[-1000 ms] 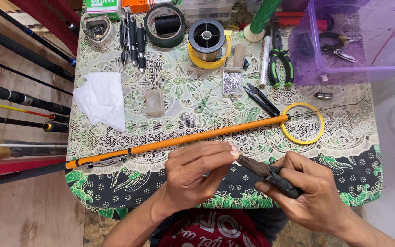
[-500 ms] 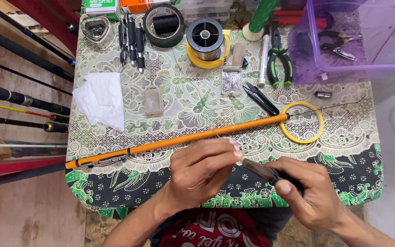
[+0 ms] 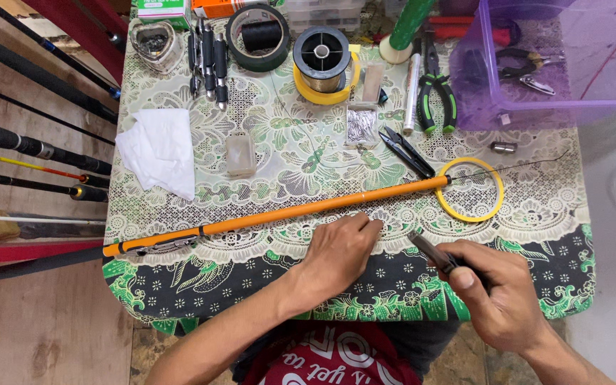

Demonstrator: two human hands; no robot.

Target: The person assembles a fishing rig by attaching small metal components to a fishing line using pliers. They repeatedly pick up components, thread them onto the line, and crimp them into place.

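Separated now, left hand (image 3: pixel 340 253) rests flat by the orange rod (image 3: pixel 286 212); right hand (image 3: pixel 497 296) grips pliers (image 3: pixel 433 251).

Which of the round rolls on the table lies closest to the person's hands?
The thin yellow ring at the orange rod's tip, near the right hand; the other rolls sit at the far edge.

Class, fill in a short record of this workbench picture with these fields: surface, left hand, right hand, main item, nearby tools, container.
surface: table under a green patterned cloth
left hand: left hand rests palm down on the cloth, fingertips just short of the rod
right hand: right hand grips pliers
main item: orange rod lying slantwise across the table, its thin tip passing over a yellow ring
nearby tools: black snips, green-handled pliers, line spool
container: purple bin, top right
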